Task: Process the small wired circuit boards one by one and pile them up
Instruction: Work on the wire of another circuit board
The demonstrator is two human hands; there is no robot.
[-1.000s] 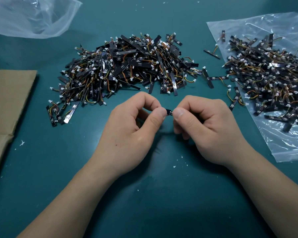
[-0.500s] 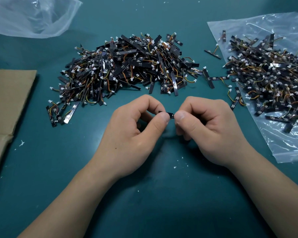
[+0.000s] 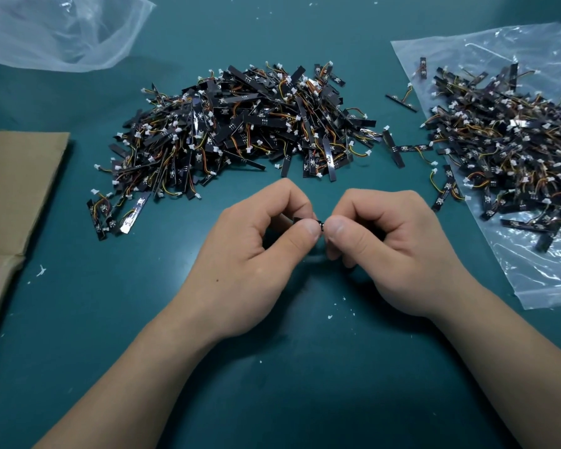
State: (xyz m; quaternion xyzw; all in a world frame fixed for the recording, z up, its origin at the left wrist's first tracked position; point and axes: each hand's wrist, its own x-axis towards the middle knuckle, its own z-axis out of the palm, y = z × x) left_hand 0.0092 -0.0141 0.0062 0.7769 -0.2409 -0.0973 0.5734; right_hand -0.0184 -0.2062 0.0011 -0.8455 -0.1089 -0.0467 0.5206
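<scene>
Left hand [image 3: 250, 254] neared right hand [image 3: 392, 251], both pinching tiny black board [image 3: 320, 224].

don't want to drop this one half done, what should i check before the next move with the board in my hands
1. Left grip and right grip both pinch the small board: ok.
2. Board's wire and connector: hidden by fingers, cannot tell.
3. Work on this board finished: cannot tell.
4. Middle pile uncovered, nothing over it: ok.
5. Right pile lies on its plastic bag: ok.
6. Loose boards strayed between the piles: not ok.
</scene>
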